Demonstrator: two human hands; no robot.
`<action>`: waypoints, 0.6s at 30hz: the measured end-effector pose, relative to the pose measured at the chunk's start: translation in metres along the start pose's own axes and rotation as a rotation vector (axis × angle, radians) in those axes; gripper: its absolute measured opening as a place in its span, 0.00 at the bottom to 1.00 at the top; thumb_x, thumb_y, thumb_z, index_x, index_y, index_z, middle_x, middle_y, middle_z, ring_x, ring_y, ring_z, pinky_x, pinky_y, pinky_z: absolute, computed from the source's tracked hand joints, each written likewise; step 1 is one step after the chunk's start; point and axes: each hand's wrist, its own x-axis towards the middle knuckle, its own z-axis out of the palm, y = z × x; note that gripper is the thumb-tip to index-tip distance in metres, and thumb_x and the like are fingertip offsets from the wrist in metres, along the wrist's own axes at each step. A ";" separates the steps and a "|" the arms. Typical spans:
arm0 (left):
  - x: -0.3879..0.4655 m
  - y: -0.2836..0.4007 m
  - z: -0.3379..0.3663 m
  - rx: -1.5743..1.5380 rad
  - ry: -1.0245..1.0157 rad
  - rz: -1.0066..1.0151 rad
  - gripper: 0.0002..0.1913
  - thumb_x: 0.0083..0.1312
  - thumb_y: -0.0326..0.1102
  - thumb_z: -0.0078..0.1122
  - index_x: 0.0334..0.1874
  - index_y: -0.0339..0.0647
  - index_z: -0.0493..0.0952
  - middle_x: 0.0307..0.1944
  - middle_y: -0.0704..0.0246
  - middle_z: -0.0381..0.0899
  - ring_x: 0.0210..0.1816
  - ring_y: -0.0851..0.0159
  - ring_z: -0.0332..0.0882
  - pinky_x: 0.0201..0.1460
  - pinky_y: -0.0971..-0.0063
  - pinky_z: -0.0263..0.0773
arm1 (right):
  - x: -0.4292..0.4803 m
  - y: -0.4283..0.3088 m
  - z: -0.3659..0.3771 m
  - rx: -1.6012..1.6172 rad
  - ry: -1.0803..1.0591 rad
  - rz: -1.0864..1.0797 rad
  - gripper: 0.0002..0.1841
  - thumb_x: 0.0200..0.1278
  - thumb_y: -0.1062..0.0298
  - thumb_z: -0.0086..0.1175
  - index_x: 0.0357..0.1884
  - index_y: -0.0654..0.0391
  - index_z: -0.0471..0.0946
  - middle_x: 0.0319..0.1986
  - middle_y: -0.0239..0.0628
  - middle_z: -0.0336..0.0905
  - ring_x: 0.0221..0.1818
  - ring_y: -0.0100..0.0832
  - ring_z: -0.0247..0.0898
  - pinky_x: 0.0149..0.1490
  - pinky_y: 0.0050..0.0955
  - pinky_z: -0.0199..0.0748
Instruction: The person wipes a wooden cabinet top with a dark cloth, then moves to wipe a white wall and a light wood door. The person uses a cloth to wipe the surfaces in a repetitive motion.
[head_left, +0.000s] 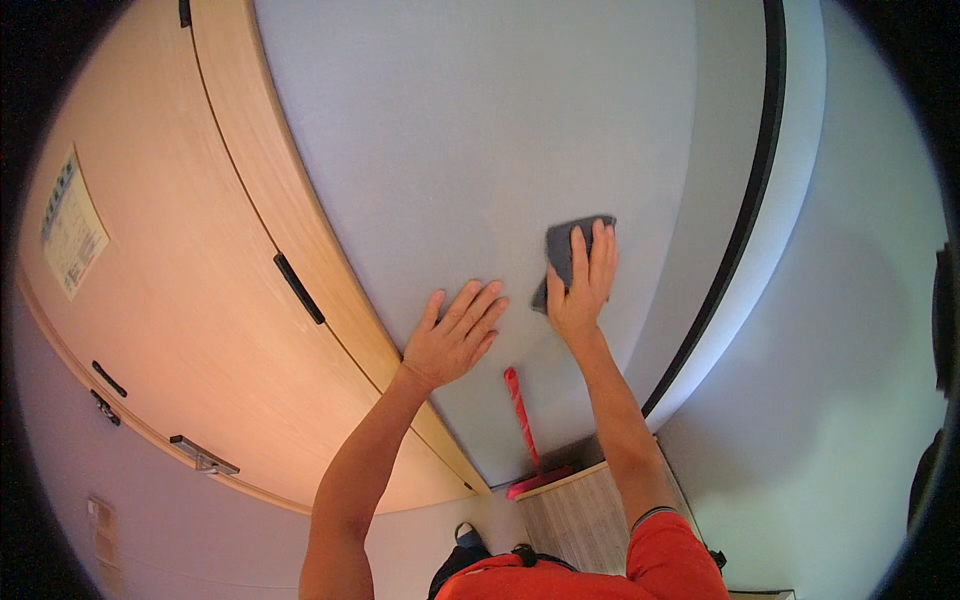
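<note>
My right hand (583, 296) presses a folded dark grey cloth (564, 244) against a pale grey wall panel (480, 150). Part of the cloth shows above the fingers, and a corner sticks out at the lower left; the rest is hidden under the palm. To the left and a little lower, my left hand (455, 335) rests on the same panel with its fingers spread and holds nothing. Between my forearms, lower down, a broom with a red handle (519, 409) leans upright near the wall, its red head (541, 481) at the bottom.
A light wooden door (202, 300) in a wooden frame (330, 225) stands at the left, with a black hinge (298, 289), a lever handle (204, 456) and a printed paper (73, 225). A black strip (739, 255) edges the panel at right. A wood-grain surface (574, 517) lies below.
</note>
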 end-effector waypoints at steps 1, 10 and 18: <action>0.000 0.000 0.000 -0.008 -0.014 -0.002 0.32 0.74 0.55 0.63 0.79 0.57 0.73 0.84 0.74 0.65 0.84 0.61 0.60 0.83 0.43 0.47 | 0.012 -0.006 0.005 -0.006 0.033 0.019 0.38 0.66 0.61 0.63 0.79 0.56 0.70 0.82 0.56 0.57 0.83 0.64 0.50 0.81 0.68 0.45; -0.003 0.000 -0.010 -0.082 -0.055 -0.027 0.31 0.76 0.50 0.61 0.81 0.55 0.70 0.86 0.74 0.61 0.85 0.63 0.57 0.83 0.46 0.48 | 0.026 -0.036 0.002 0.018 -0.210 -0.209 0.38 0.59 0.60 0.67 0.74 0.56 0.75 0.80 0.55 0.61 0.82 0.61 0.54 0.79 0.64 0.49; -0.005 -0.004 -0.017 -0.112 -0.115 -0.027 0.33 0.77 0.50 0.59 0.83 0.55 0.67 0.87 0.74 0.57 0.86 0.64 0.54 0.82 0.48 0.51 | 0.054 -0.031 0.008 0.016 -0.016 -0.085 0.36 0.65 0.57 0.66 0.76 0.54 0.74 0.80 0.57 0.61 0.81 0.63 0.55 0.78 0.68 0.51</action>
